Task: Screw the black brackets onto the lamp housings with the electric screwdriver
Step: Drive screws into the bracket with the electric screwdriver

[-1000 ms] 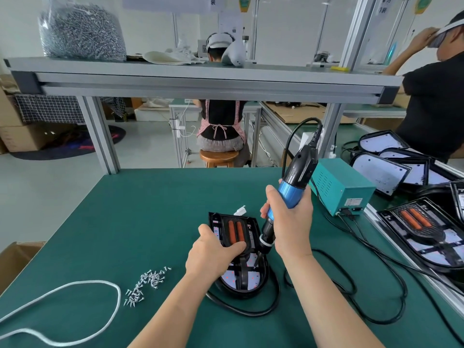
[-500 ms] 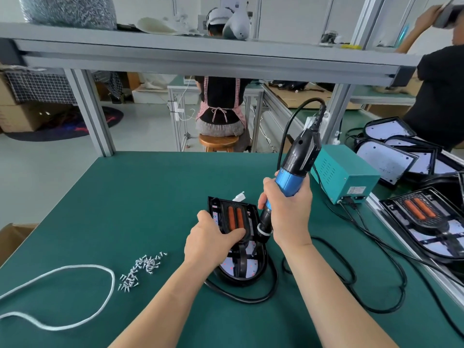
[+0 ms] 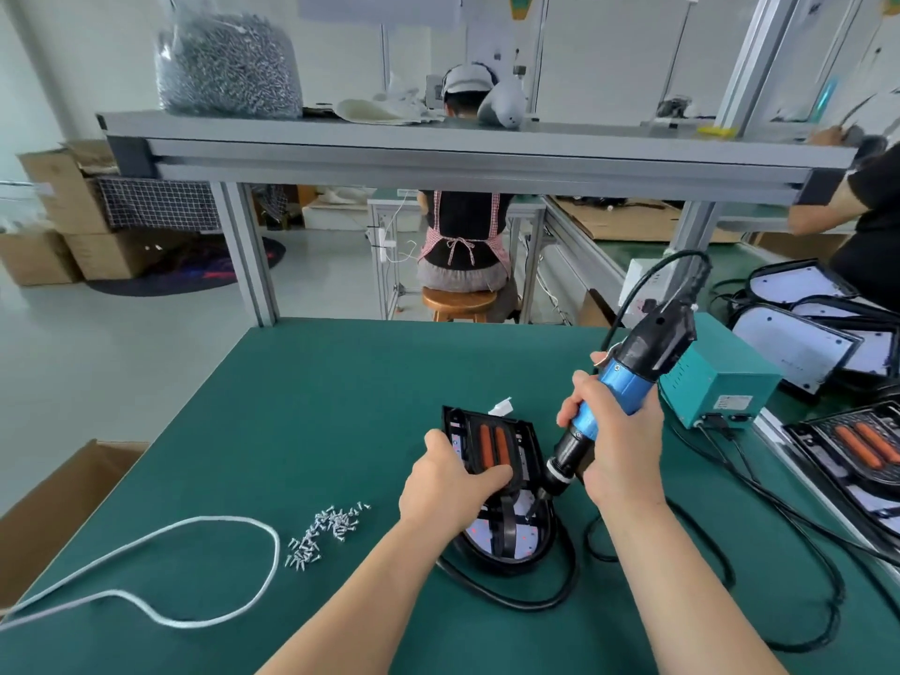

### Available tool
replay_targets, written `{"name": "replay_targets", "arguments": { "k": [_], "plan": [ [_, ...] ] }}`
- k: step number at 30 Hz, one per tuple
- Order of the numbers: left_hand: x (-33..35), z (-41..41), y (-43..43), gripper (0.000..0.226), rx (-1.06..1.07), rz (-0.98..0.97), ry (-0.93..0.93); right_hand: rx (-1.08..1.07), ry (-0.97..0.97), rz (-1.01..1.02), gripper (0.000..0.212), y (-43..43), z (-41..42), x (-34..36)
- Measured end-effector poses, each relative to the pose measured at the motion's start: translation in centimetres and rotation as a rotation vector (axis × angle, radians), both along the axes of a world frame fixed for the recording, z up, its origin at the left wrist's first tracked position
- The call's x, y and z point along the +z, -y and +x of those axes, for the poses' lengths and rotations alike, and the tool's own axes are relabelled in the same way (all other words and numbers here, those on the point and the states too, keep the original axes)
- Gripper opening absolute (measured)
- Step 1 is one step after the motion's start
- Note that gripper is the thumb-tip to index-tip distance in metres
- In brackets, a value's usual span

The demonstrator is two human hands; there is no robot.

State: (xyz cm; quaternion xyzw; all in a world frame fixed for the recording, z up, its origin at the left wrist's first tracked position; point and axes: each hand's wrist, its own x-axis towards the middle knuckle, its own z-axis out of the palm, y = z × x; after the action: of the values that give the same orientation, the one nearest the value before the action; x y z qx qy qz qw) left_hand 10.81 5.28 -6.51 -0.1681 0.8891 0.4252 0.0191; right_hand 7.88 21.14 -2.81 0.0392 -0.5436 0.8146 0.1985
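Two hands work at one lamp housing (image 3: 523,450), which lies flat on the green tabletop (image 3: 341,406) with its rounded end toward the person. The left hand (image 3: 445,484) grips the housing from its left side, fingers curled over the edge and thumb laid across the top just below two orange strips. The right hand (image 3: 621,445) is wrapped round the blue barrel of the electric screwdriver (image 3: 616,384), which leans up and away to the right of the housing. Its bit comes down on the housing's right half, beside the black bracket (image 3: 504,526) running along the middle; whether a screw sits under the bit cannot be told. Left of the housing, apart from it, lies a small heap of screws (image 3: 326,528), and farther left a looped white cord (image 3: 275,552). A black cable (image 3: 516,601) curves close round the housing's near end. Right of the housing and farther back stands a teal power box (image 3: 716,387); beyond it, along the tabletop's right edge, lie further housings (image 3: 857,455). A broad stretch of green surface reaches from the housing to the far edge. Far to its left, past the tabletop's edge, sits a cardboard box (image 3: 58,504).
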Motion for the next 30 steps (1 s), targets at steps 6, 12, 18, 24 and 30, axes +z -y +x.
{"name": "replay_targets", "arguments": {
  "k": [6,12,18,24,30],
  "plan": [
    [0.6,0.2,0.0,0.061,-0.021,-0.016,0.035,0.048,-0.066,-0.024,0.024,-0.3,0.2,1.4],
    [1.6,0.9,3.3,0.055,-0.114,-0.160,-0.035,-0.034,-0.097,-0.231,0.019,-1.5,0.8,3.8],
    [2.2,2.4,11.4,0.019,-0.231,-0.394,0.023,-0.118,-0.047,-0.362,0.016,-2.8,2.6,2.0],
    [0.9,2.5,11.9,0.015,-0.306,-0.483,0.108,-0.139,-0.021,-0.366,0.015,-2.7,3.3,1.5],
    [0.5,2.0,11.8,0.021,-0.302,-0.547,0.090,-0.118,-0.026,-0.352,0.015,-2.5,3.7,1.4]
  ]
}}
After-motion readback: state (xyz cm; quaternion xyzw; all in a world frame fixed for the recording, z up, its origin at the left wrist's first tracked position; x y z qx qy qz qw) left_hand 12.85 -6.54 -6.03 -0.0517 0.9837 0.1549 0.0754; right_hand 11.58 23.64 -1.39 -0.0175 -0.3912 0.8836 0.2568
